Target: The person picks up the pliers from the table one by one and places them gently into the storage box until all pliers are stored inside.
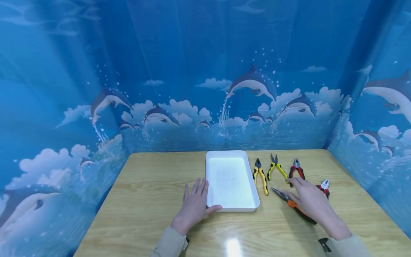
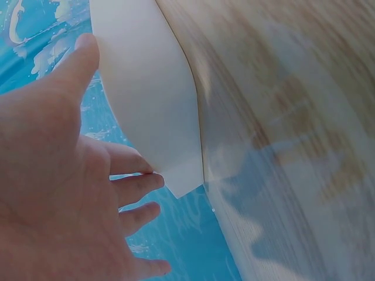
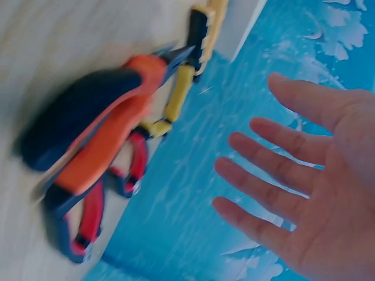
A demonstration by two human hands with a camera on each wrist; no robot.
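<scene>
Outstretched and gripping nothing, our right hand [image 1: 309, 200] hangs over the orange-and-black pliers [image 1: 293, 204]; from the right wrist we see a gap between them. These long-nosed pliers lie on the table to the right of the white tray [image 1: 231, 210], their dark tip angled toward it. Our left hand [image 1: 194, 201] touches the tray's left side with nearly straight fingers, its thumb by the near left corner. Just right of the tray we find yellow-and-black pliers [image 1: 263, 180], then slim-nosed yellow pliers [image 1: 281, 170] with spread handles, then red-and-black pliers [image 1: 300, 172]. Farther right, beyond our hand, lie silver-headed red pliers [image 1: 325, 185], partly hidden in the head view. Beneath everything is a pale wood-grain table [image 1: 154, 185]. Around it we see a blue backdrop [image 1: 179, 64] printed with leaping dolphins, clouds and sea. Light sleeves [image 1: 170, 242] cover our forearms.
</scene>
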